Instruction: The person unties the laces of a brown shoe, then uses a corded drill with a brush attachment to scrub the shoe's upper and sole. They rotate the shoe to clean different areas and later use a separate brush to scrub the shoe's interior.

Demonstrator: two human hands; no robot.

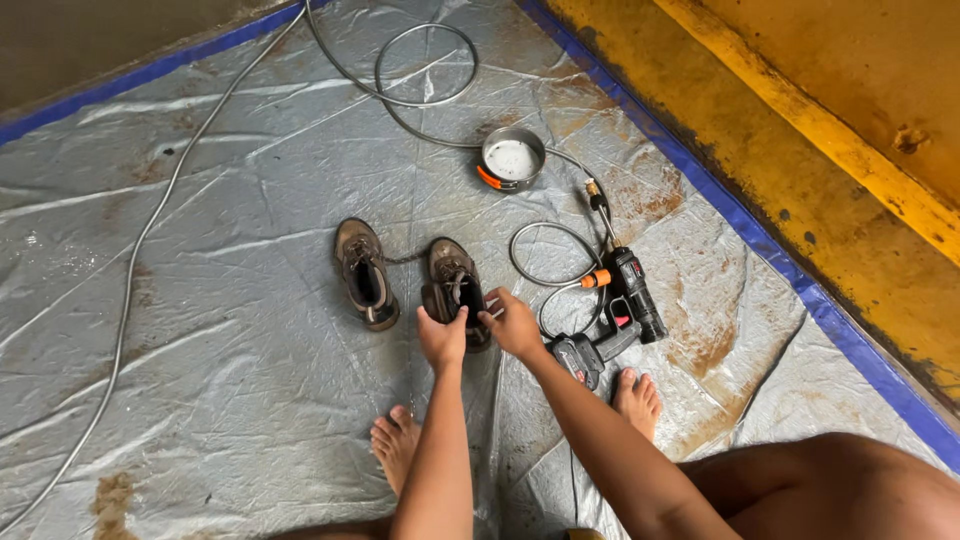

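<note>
Grey hose: well left of both hands, running up the sheet. Muddy shoe: just left of left hand, lying free. Second muddy shoe: gripped by left hand at its heel end; right hand closed on its opening edge. Pressure-washer gun: just right of right hand, hose looped beside. Metal bowl: beyond. Surface: wet, mud-stained grey tarp, blue-edged; yellow wall at right.

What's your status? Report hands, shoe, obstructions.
Left hand and right hand both gripping the right-side muddy shoe. Second shoe apart, untouched. Spray gun and hose beside right hand.
</note>
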